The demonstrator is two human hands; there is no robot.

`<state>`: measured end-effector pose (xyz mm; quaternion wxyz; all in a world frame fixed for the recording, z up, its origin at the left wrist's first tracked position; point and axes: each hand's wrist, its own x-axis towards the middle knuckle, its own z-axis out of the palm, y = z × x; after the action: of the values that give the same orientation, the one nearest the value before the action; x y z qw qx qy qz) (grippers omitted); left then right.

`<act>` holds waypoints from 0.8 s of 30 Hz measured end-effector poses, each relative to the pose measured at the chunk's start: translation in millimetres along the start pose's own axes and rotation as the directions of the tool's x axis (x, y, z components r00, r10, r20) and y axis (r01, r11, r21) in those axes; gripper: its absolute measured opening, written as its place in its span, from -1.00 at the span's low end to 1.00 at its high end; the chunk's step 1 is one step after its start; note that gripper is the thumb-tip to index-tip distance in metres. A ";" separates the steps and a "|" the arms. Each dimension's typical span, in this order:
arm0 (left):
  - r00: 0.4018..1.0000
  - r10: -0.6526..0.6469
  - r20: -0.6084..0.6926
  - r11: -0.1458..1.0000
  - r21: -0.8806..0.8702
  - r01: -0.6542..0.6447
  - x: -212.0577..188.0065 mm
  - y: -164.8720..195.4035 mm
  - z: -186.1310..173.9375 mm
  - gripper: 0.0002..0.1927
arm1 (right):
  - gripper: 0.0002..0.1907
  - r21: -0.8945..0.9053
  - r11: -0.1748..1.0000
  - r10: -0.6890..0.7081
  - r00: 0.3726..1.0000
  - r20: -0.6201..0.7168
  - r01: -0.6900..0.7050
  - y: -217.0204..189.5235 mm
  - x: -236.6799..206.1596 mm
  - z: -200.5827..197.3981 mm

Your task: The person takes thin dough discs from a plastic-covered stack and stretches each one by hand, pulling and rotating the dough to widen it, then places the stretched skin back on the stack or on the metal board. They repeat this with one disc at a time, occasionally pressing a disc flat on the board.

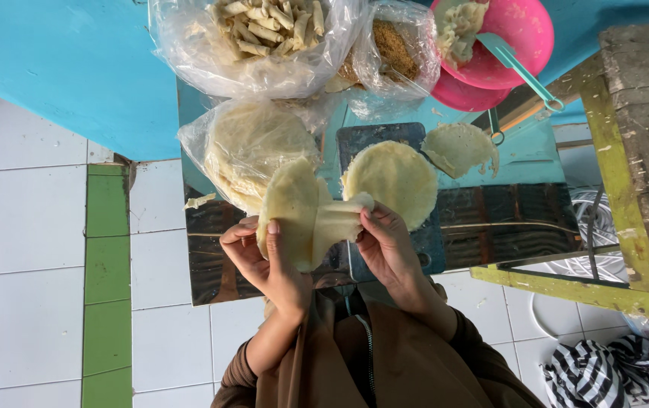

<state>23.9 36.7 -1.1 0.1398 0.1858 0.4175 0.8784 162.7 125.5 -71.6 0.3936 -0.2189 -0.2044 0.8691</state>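
So the person has both hands up over the near edge of the shiny metal bench, pulling apart thin pale wrappers. The left hand has its grip clamped on the big round sheet, thumb flat on the front of it. The right hand pinches the edge of a floppy piece that's folding away to the right. Looks like two sheets stuck together, but it's hard to tell for sure from this angle.

Just beyond the hands, one round wrapper lies flat on a dark board. To the right of that there's a torn, half-folded wrapper on the bench. On the left sits a stack of wrappers in a clear plastic bag.

At the far side: a bag of pale rolled sticks, next to it a smaller bag of brown crumbs, and further right a pink bowl of pale mash with a teal spoon resting in it.

White tile floor off to the left, and a striped cloth lies near right.
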 end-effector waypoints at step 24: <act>0.990 0.078 -0.121 0.993 -0.082 -0.088 7.1 16.9 10.3 -0.76 | -0.73 0.134 0.976 -0.163 0.984 -0.071 0.171 -23.5 -10.0 9.9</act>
<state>20.6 36.2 19.7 0.0861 0.1446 0.3782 0.9103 177.2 130.2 -48.8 0.4856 -0.1989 -0.1489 0.8382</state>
